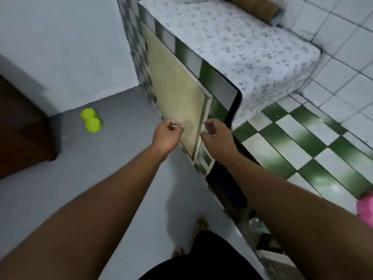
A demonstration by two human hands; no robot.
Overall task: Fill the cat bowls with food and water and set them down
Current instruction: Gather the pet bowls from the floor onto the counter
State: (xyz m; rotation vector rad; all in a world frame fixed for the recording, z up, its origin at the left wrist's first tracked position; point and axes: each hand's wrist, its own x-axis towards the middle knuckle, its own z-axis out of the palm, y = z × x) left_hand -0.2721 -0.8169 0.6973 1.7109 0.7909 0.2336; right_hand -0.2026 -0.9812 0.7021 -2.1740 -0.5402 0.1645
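A lime-green double cat bowl (91,120) lies on the grey floor (113,158) at the left, near the wall. My left hand (166,136) and my right hand (217,136) are both stretched forward at mid-frame, in front of the counter's cream cabinet door (177,91). Their fingers are loosely curled and hold nothing. The bowl is well to the left of my left hand. What the bowl holds cannot be made out.
A green-and-white checkered tiled counter (292,138) runs along the right, with a raised speckled block (242,47) behind it. A dark wooden cabinet (22,126) stands at the left. Something pink (366,209) shows at the right edge. My bare feet (199,225) are on the floor.
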